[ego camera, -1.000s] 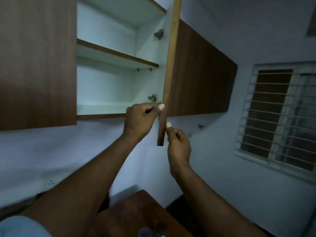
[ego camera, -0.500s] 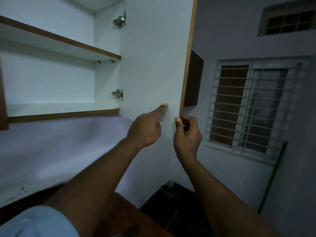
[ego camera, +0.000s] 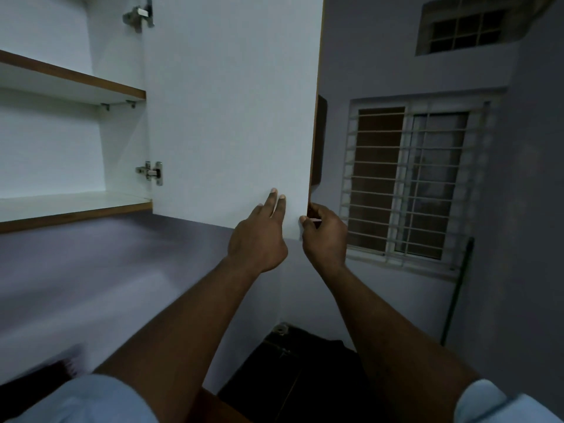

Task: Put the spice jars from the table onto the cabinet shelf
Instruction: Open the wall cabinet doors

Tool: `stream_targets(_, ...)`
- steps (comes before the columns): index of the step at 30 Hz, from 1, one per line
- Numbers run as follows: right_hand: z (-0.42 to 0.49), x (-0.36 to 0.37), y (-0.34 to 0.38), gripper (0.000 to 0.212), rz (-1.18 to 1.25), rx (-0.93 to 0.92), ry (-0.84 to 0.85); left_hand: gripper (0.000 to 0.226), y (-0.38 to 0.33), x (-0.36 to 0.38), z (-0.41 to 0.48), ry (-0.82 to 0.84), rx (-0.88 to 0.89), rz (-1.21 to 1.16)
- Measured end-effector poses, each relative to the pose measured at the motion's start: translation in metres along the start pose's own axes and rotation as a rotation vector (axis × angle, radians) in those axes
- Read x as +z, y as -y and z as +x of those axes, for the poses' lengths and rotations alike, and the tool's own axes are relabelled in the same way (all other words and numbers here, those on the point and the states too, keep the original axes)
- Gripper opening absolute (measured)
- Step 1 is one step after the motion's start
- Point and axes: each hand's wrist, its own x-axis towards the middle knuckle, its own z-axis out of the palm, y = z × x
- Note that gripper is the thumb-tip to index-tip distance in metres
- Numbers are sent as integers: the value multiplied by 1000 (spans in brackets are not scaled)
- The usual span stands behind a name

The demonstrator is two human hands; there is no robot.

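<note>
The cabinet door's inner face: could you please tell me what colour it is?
The inner face is plain white; the head view shows it best.

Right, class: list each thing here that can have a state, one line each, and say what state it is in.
cabinet door: wide open, white inner face showing.
lower shelf: exposed, bare where visible.
left hand: straight fingers pressed on the door's inner face.
right hand: pinching the door's free edge near its bottom corner.

Cabinet door (ego camera: 232, 111) matt white laminate, wood-grain edge; hinges (ego camera: 150, 172) shiny metal; shelf (ego camera: 70, 206) smooth white.
</note>
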Motion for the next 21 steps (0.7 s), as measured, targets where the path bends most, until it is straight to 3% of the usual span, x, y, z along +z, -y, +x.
stream_targets(3, 8, -7, -7, 36, -47, -37, 19, 89, -4, 8, 8, -43, -7, 17)
stream_targets(8, -12, -9, 0, 36, -191, -307, -222, 82, -6, 14, 7, -137, 20, 56)
stream_targets(10, -21, 12, 19, 29, -132, -412, -70, 74, 11, 9, 5, -157, -41, 135)
stream_targets(13, -32, 50, 43, 23, -97, -425, 183, 58, 57, -4, -5, -104, -187, 291)
stream_targets(21, -41, 145, 84, 20, -25, -455, 468, 35, 199, -85, -60, 105, -540, 703)
